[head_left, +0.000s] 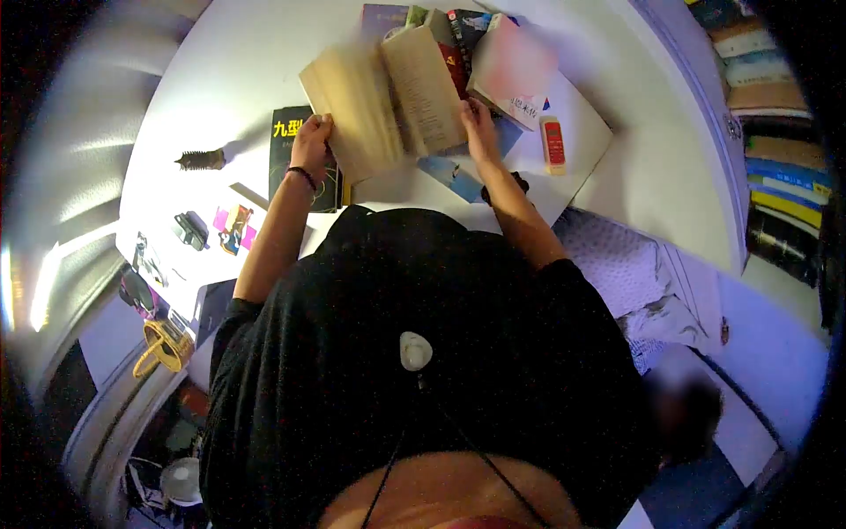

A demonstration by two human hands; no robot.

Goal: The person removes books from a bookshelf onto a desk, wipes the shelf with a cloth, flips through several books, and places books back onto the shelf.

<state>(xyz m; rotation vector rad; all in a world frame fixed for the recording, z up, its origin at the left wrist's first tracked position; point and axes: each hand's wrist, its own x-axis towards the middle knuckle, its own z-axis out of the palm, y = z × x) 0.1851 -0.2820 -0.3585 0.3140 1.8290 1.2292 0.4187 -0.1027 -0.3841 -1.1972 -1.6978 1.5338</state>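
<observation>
An open book [427, 88] with yellowed pages is held up over the white table [238, 53]; its left pages are blurred. My left hand [312, 141] grips the book's lower left edge, fingers closed on it. At the book's lower right edge, my right hand [480, 130] is closed on the pages. Beneath my left hand and forearm lies a black book [286, 159] with yellow lettering. A blue-covered item [454, 181] lies under the open book, near my right forearm.
Several books [520, 66] lie at the back, beyond my right hand. A red and cream packet [553, 145] is to their right. On the left are a dark brush [201, 160], a black clip [189, 231] and a yellow basket [167, 346]. Bedding [617, 264] is at the right.
</observation>
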